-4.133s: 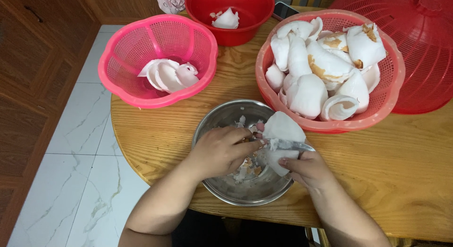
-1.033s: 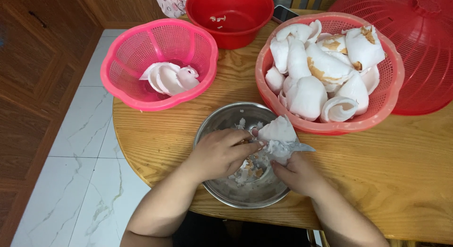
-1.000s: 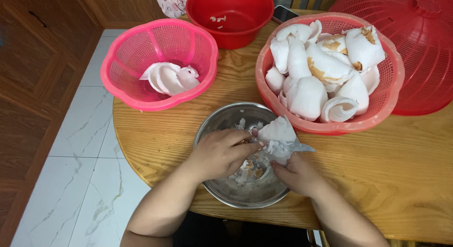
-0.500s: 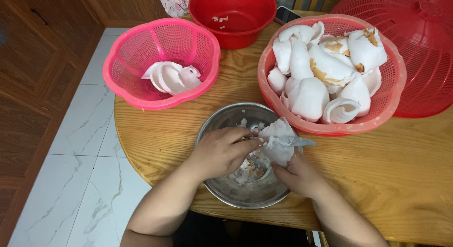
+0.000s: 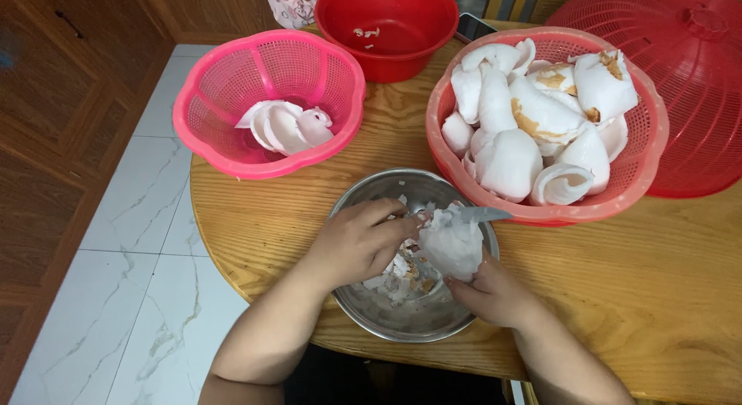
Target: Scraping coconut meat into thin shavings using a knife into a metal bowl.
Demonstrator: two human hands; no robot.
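Observation:
My left hand (image 5: 357, 243) grips a knife (image 5: 479, 214) whose blade lies across the top of a white coconut piece (image 5: 454, 243). My right hand (image 5: 491, 293) holds that piece from below, over a steel bowl (image 5: 363, 304) with white and brown shavings in it. Both hands sit above the bowl at the near edge of the round wooden table (image 5: 657, 273).
A salmon-red basket (image 5: 541, 212) piled with white coconut pieces stands behind the bowl to the right. A pink basket (image 5: 224, 154) at the left holds a few peeled pieces. A red bowl (image 5: 386, 49) is at the back, a red mesh cover (image 5: 696, 103) at far right, tiled floor at left.
The white piece in the red bowl is gone since the earliest frame. The coconut piece has turned and dropped lower in my right hand; the knife blade has moved up along it.

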